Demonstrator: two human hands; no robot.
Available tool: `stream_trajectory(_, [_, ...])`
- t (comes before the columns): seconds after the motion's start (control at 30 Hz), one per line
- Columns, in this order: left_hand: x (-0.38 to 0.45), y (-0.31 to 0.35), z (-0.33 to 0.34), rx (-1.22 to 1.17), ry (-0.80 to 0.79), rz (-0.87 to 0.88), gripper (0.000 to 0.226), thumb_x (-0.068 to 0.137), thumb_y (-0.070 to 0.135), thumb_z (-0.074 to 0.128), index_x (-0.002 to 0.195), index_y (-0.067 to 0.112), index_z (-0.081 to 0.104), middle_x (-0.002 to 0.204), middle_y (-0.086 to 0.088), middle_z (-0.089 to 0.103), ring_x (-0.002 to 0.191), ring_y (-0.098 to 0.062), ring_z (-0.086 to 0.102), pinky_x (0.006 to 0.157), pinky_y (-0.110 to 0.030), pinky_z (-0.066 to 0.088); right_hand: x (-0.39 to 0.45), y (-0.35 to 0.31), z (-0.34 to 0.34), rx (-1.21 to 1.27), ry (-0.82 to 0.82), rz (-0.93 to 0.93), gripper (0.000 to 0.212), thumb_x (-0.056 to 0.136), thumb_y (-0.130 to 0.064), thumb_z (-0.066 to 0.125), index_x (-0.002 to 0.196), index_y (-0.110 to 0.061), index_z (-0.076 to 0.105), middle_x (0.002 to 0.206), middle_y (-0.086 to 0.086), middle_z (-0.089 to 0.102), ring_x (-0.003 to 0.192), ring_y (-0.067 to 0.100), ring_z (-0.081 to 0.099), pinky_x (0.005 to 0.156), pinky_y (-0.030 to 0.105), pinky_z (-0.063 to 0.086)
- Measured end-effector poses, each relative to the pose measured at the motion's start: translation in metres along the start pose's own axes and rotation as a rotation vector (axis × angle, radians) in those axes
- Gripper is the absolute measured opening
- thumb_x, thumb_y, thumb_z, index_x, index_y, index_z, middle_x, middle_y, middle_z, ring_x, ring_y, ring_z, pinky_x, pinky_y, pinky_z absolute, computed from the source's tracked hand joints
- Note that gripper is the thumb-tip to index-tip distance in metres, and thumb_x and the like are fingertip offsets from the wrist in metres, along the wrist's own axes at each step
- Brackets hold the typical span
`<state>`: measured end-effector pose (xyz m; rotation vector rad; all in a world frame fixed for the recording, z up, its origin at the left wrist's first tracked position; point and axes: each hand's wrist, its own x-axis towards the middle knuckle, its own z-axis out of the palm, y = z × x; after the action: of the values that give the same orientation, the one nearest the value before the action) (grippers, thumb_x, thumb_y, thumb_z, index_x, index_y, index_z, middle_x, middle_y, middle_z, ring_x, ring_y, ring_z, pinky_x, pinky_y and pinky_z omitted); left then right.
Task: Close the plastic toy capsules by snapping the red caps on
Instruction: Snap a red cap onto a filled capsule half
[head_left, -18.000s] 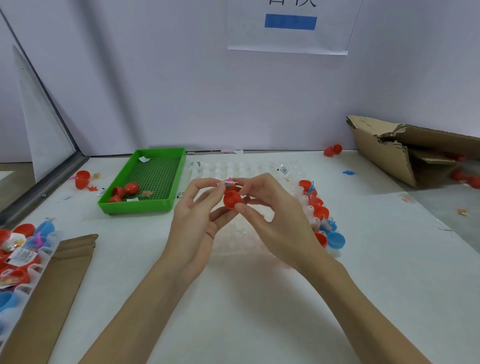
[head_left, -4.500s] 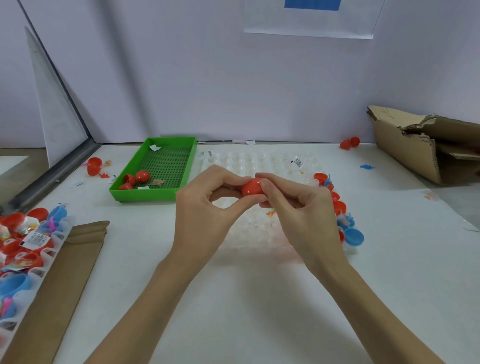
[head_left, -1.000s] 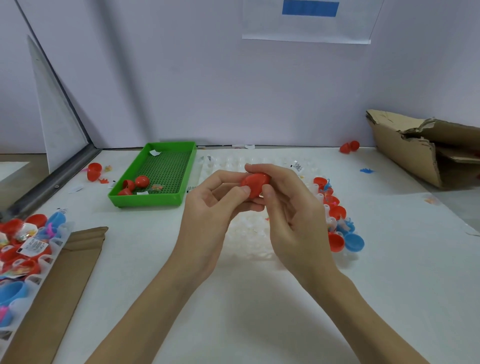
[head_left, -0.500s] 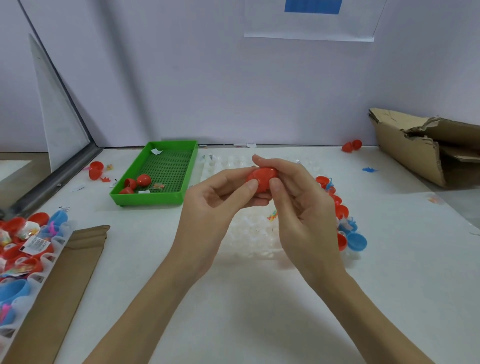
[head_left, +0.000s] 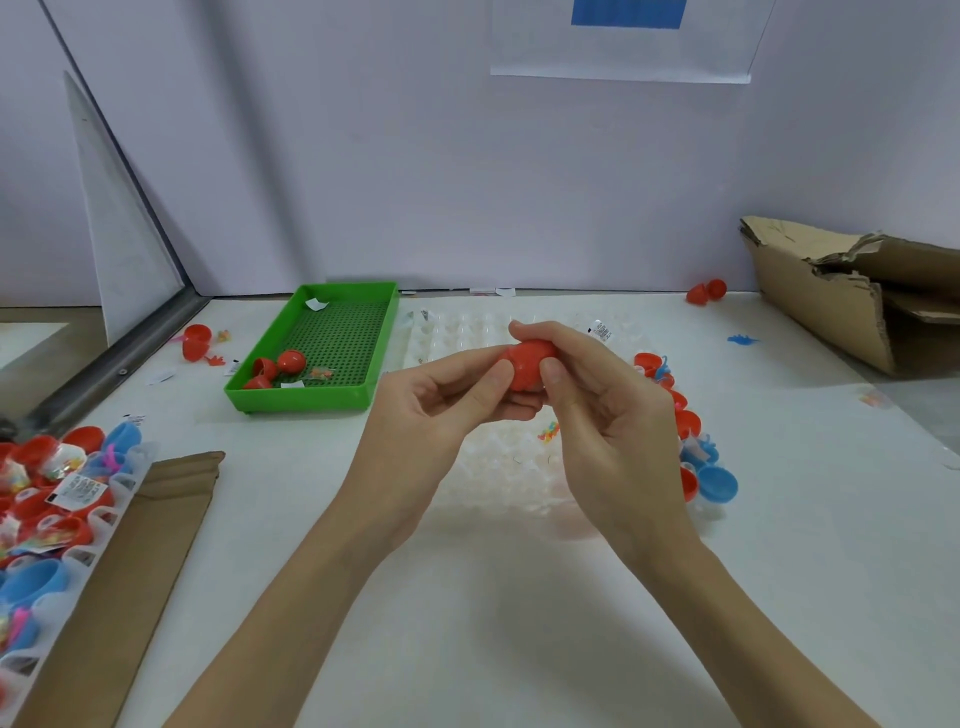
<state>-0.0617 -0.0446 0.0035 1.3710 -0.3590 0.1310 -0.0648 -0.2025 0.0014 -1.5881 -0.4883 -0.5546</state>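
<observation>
While both hands squeeze it, a red capsule (head_left: 529, 361) is held in the air above a clear blister tray (head_left: 498, 467).

Left hand (head_left: 441, 410) and right hand (head_left: 608, 415) pinch it between thumbs and fingers; whether it has clicked shut cannot be told. More open red and blue halves (head_left: 696, 457) wait just right of the tray, so work seems to remain.

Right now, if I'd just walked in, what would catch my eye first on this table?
First, the two bare hands at the centre: the left hand and right hand together pinch a red capsule above a clear blister tray. Next, the bright green tray at the back left, holding a few red pieces. A torn cardboard box lies at the far right.
</observation>
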Motion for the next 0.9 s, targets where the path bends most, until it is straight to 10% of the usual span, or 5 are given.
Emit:
stream_trajectory(0.33, [-0.001,0.000,-0.001,0.080,0.010,0.005,0.028,0.102,0.032,0.063,0.119,0.015,0.079,0.102,-0.013,0.080,0.096,-0.030,0.077,0.096,-0.036,0.059,-0.001,-0.002,-0.001,-0.173,-0.014,-0.016,0.032,0.104,-0.009,0.055,0.133,-0.015,0.067,0.110,-0.010,0.074,0.098,-0.003,0.069,0.083,0.008,0.050])
stream_trajectory(0.6, [-0.003,0.002,0.006,-0.029,0.010,-0.130,0.035,0.104,0.035,0.059,0.112,0.008,0.081,0.103,-0.017,0.079,0.093,-0.030,0.077,0.091,-0.031,0.059,-0.007,0.000,0.008,-0.491,-0.042,-0.064,0.054,0.092,-0.028,0.075,0.141,-0.017,0.056,0.111,-0.011,0.069,0.096,-0.004,0.064,0.092,0.007,0.047])
stream_trajectory(0.9, [-0.006,0.006,0.012,-0.091,-0.024,-0.178,0.039,0.105,0.031,0.056,0.110,0.001,0.079,0.103,-0.023,0.077,0.095,-0.031,0.076,0.088,-0.030,0.059,-0.007,0.001,0.007,-0.537,0.050,-0.192,0.028,0.094,-0.017,0.073,0.120,-0.008,0.066,0.098,-0.002,0.072,0.089,0.009,0.067,0.083,0.017,0.052])
